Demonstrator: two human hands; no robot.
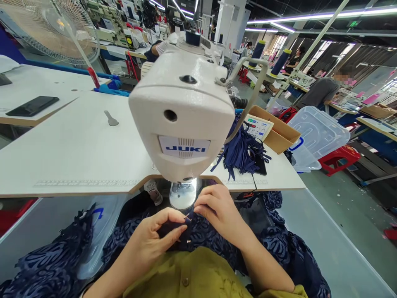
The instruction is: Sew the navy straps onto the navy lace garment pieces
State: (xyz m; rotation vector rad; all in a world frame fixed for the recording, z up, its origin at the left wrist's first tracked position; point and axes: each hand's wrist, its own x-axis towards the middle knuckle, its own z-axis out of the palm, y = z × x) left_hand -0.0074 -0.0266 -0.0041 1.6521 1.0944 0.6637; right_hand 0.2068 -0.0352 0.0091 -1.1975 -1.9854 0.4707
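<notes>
Just in front of the sewing machine's small metal bed plate [183, 198], my two hands are close together. My left hand [155, 236] pinches a narrow navy fabric strap [187, 221] between thumb and forefinger. A tiny shiny piece shows by the strap's end, too small to name. My right hand [221, 212] is closed in a pinch right beside it; what its fingertips hold is hidden. Above both hands looms the white sewing machine head [182, 111]. Dark navy patterned fabric [214, 236] lies below them, over my lap.
A bundle of navy straps [238, 153] lies right of the machine, by a cardboard box [279, 130]. On the white table [77, 145] lies a small metal piece [111, 118]; a phone [32, 106] and a fan [58, 29] are left. Clear plastic bins [319, 128] stand at right.
</notes>
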